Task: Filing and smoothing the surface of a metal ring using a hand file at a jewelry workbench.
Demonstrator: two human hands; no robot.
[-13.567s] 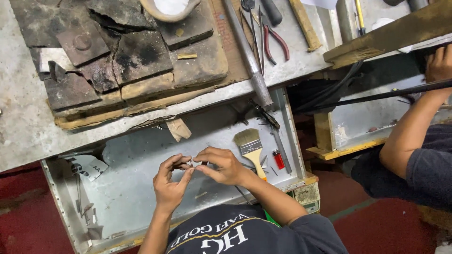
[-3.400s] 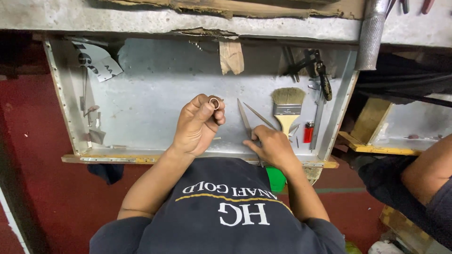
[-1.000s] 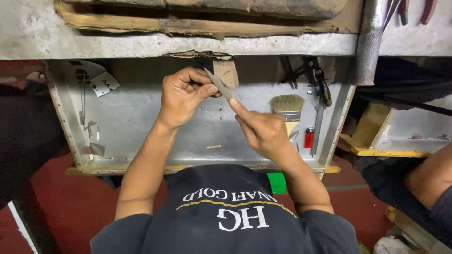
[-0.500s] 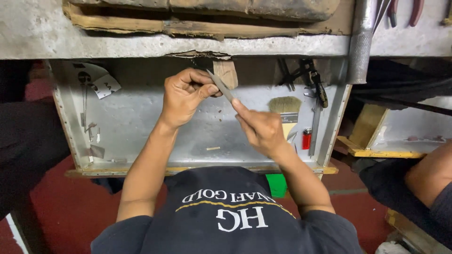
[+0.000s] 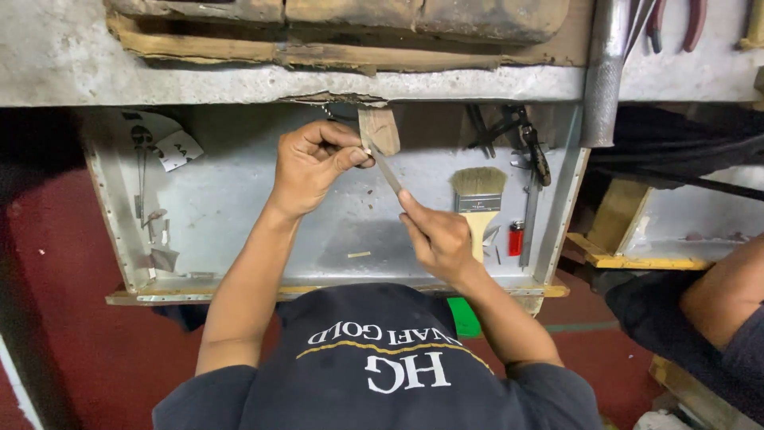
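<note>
Even overhead light, soft shadow under the arms on the metal tray point(image 5: 239, 215), sharp focus, dim left edge

Dark navy short-sleeved shirt, white and gold lettering across chest, bare forearms

You sit in a small metalworking workshop. A scarred, grey workbench point(image 5: 239, 76) runs above an open sheet-metal drawer point(image 5: 231, 223). A paintbrush point(image 5: 477, 199) lies near the drawer's right edge, just beside dark hand tools point(image 5: 525, 143). Red-handled pliers point(image 5: 676, 20) rest at the bench's right end, and charred blocks point(image 5: 358, 9) line its far edge.
</note>
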